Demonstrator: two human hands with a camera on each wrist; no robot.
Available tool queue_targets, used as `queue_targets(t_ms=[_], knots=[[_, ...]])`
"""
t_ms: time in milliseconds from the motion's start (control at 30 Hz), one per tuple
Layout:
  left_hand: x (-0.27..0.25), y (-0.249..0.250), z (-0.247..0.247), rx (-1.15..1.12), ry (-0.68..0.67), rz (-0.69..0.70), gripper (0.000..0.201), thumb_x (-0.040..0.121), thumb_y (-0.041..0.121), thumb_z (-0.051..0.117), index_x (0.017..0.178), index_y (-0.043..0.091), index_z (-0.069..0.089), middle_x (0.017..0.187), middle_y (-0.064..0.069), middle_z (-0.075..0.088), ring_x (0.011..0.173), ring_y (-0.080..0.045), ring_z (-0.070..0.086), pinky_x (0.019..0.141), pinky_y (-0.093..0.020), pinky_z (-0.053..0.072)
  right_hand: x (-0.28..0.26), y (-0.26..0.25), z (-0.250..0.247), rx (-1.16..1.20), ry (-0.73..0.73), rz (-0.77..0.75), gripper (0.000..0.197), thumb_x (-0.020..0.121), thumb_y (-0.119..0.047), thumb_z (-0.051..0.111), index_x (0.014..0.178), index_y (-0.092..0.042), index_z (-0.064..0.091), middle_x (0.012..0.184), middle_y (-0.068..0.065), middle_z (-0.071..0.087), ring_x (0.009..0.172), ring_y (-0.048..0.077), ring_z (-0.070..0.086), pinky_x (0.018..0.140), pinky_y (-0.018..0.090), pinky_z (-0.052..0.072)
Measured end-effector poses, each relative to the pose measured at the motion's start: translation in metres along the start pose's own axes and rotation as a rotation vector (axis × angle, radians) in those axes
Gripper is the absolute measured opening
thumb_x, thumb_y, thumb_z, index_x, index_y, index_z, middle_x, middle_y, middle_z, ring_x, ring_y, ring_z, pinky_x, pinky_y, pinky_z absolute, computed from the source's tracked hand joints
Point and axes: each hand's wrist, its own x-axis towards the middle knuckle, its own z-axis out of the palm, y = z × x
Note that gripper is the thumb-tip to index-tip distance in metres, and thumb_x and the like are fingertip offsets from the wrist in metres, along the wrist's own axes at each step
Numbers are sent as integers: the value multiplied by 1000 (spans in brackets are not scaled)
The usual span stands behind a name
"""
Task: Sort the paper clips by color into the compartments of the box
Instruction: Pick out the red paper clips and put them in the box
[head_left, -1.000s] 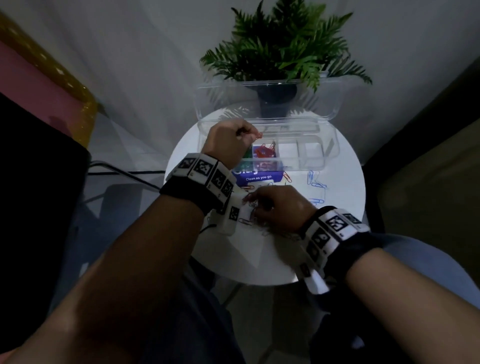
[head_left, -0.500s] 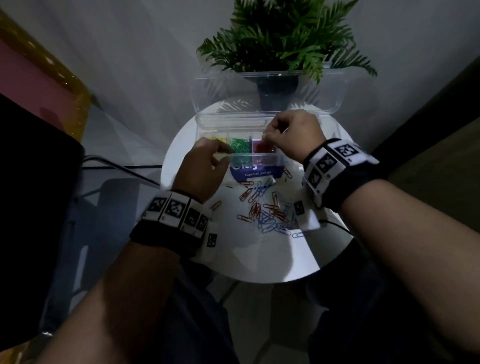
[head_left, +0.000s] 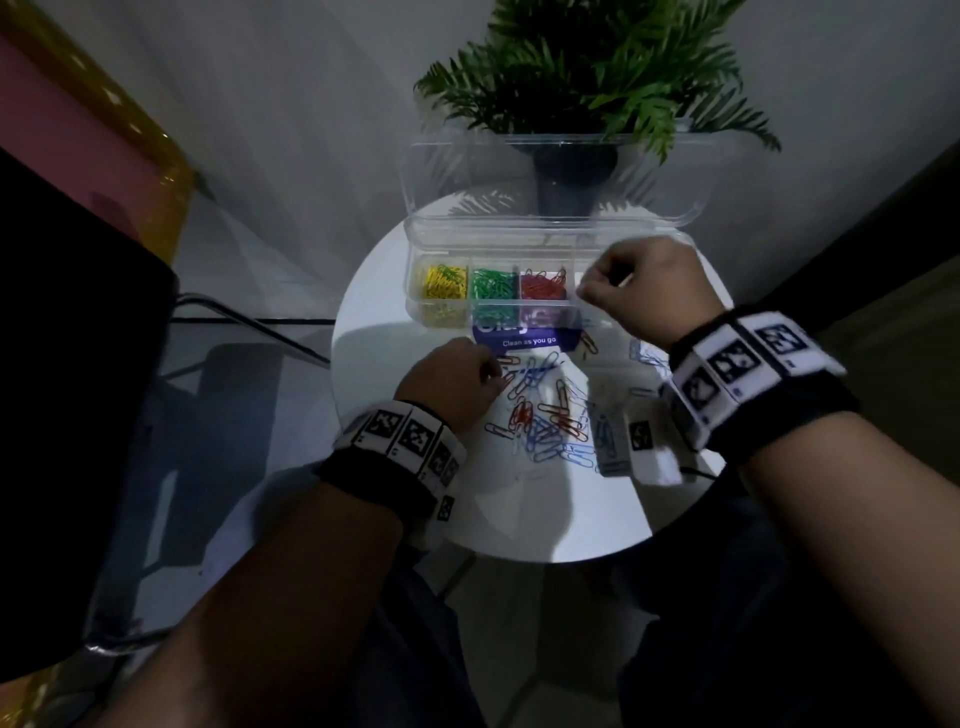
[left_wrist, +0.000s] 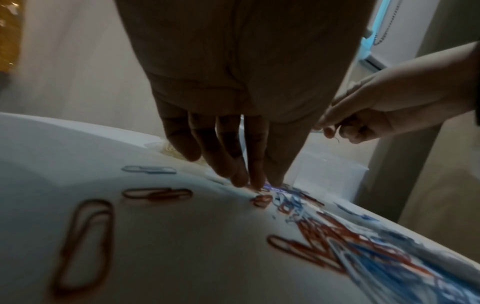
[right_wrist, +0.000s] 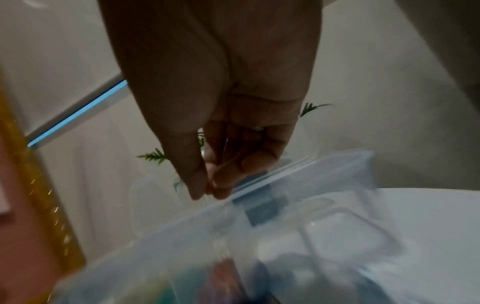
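Note:
The clear compartment box (head_left: 413, 291) stands open at the back of the round white table (head_left: 519, 514). Its compartments hold yellow clips (head_left: 444, 283), green clips (head_left: 491, 286) and red clips (head_left: 543, 285). A loose pile of red and blue clips (head_left: 545, 415) lies in front. My left hand (head_left: 496, 371) reaches the pile's upper left edge, where its straight fingertips (left_wrist: 257, 183) touch clips on the table. My right hand (head_left: 584, 291) hovers over the compartment to the right of the red one. It pinches a thin clip (left_wrist: 337, 139) of unclear colour between thumb and fingers (right_wrist: 207, 193).
The box lid (head_left: 561, 171) stands up behind, against a potted plant (head_left: 576, 78). A blue labelled pack (head_left: 527, 340) lies under the box front. A dark chair (head_left: 78, 389) stands at the left. Single clips (left_wrist: 85, 242) lie apart from the pile.
The right hand left the pile, rose to the red compartment, then shifted right along the box. The left hand came back from the box down to the pile.

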Motion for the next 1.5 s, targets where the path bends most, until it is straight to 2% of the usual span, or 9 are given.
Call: queue_targets(t_ms=[100, 233, 467, 667, 800, 967, 1233, 1333, 1500], knots=[[3, 7, 6, 79, -7, -9, 20, 87, 31, 59, 100, 16, 63, 107, -6, 59, 101, -23, 57, 86, -33, 45, -15, 18, 8, -113, -139, 36, 14, 83, -17, 63, 84, -5, 72, 89, 14, 72, 79, 21, 61, 64, 23, 39], [5, 12, 8, 144, -24, -41, 20, 87, 29, 61, 100, 14, 61, 111, -8, 58, 105, -25, 56, 90, -35, 45, -16, 33, 32, -160, -220, 130, 22, 85, -18, 59, 99, -6, 71, 103, 16, 70, 98, 29, 63, 84, 27, 46], [4, 1, 2, 149, -154, -69, 17, 89, 26, 59, 100, 13, 60, 112, -9, 57, 104, -24, 55, 90, -33, 43, -14, 35, 46, -199, -220, 170, 18, 83, -16, 60, 94, -4, 68, 98, 18, 68, 95, 34, 61, 80, 31, 48], [-3, -8, -12, 44, -54, -60, 15, 92, 23, 52, 100, 13, 59, 108, -8, 64, 100, -25, 58, 88, -33, 45, -20, 33, 45, -198, -252, 164, 21, 86, -13, 52, 96, 0, 65, 102, 21, 66, 98, 35, 59, 79, 31, 45], [6, -2, -19, -38, 84, 20, 7, 92, 13, 49, 96, 17, 52, 101, -9, 65, 90, -29, 60, 74, -29, 43, -25, 28, 39, -196, -257, 113, 21, 85, -14, 53, 95, 1, 64, 99, 22, 66, 95, 35, 60, 77, 31, 45], [23, 7, -8, 203, 1, 145, 24, 92, 12, 49, 109, 17, 65, 114, -7, 58, 107, -25, 55, 87, -32, 42, -41, 16, 39, -4, -282, -93, 15, 80, 0, 57, 87, -12, 61, 77, 4, 62, 74, 25, 60, 59, 18, 37], [15, 4, -2, 356, 90, 165, 23, 91, 23, 49, 106, 18, 66, 109, -7, 62, 102, -27, 60, 85, -36, 46, -49, 0, 57, -205, -551, -281, 25, 84, -12, 59, 107, -14, 70, 111, 10, 66, 106, 27, 60, 94, 28, 43], [10, 0, 0, 399, 99, 131, 24, 93, 23, 45, 105, 14, 64, 110, -8, 62, 101, -28, 60, 88, -37, 43, -49, -1, 59, -237, -565, -319, 24, 84, -12, 59, 105, -11, 71, 109, 13, 65, 104, 31, 60, 93, 39, 45], [-5, -10, 1, 321, 78, 63, 22, 93, 26, 43, 104, 17, 60, 111, -6, 60, 103, -26, 57, 95, -37, 36, -48, 0, 60, -290, -531, -358, 22, 86, -15, 58, 103, -11, 71, 107, 13, 64, 101, 30, 60, 86, 33, 45]])
